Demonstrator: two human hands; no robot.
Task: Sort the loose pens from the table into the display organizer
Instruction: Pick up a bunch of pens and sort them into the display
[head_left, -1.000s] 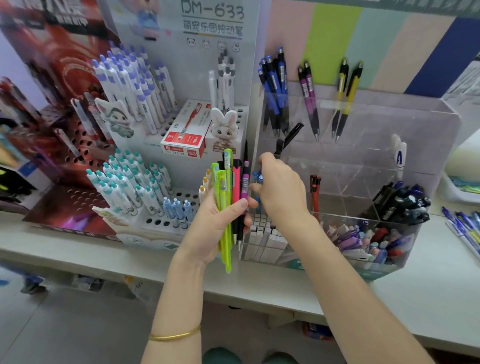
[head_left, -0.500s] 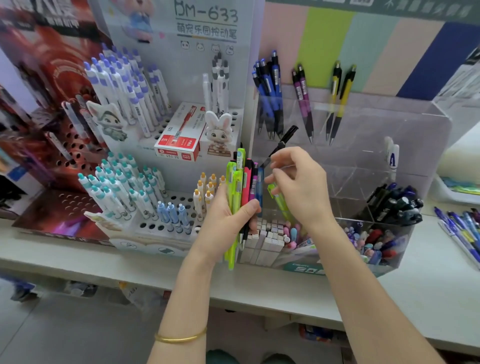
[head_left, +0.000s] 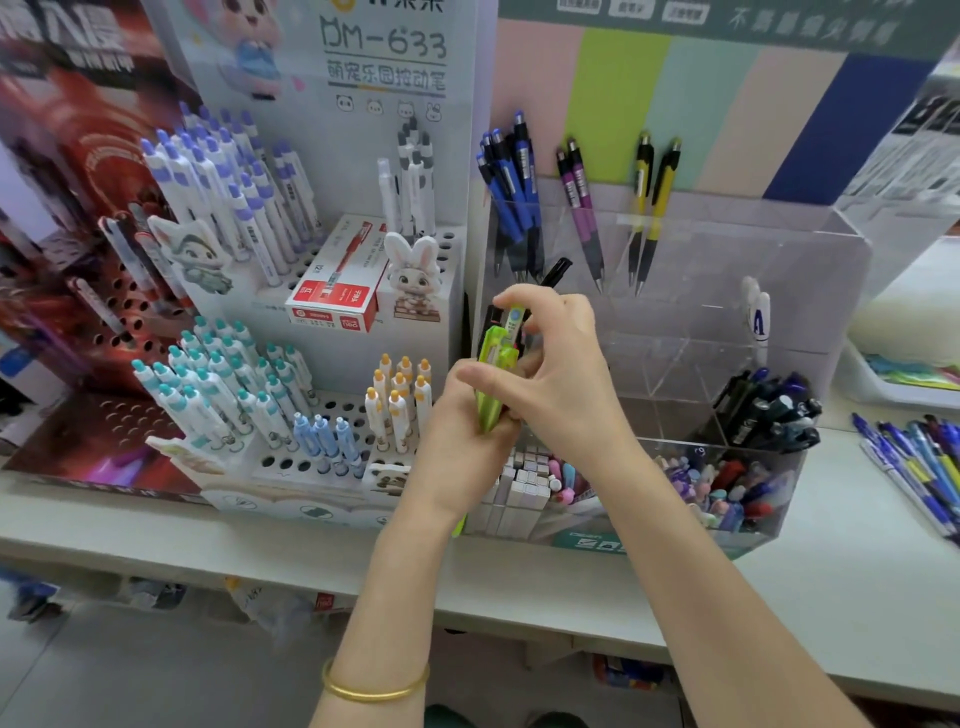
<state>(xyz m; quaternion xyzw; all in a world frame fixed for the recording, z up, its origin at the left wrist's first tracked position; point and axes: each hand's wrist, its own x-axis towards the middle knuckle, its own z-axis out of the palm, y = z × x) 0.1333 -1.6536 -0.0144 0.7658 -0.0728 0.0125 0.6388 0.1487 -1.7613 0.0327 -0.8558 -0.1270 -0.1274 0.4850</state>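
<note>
Before the clear display organizer (head_left: 779, 270), just above the table (head_left: 831, 571), grips a bundle of lime-green pens (head_left: 491, 384) upright in the left hand (head_left: 457, 436), fingers curled round it. Pinches one pen's top with the right hand (head_left: 561, 384). Reads "DM-633" on the backing card (head_left: 384, 47) to the left; sees loose blue pens (head_left: 914, 467) lying at far right.

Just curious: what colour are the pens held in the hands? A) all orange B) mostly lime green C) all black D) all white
B: the left hand grips a bundle of pens that shows mostly lime green, and the right hand pinches it near the top.
</note>
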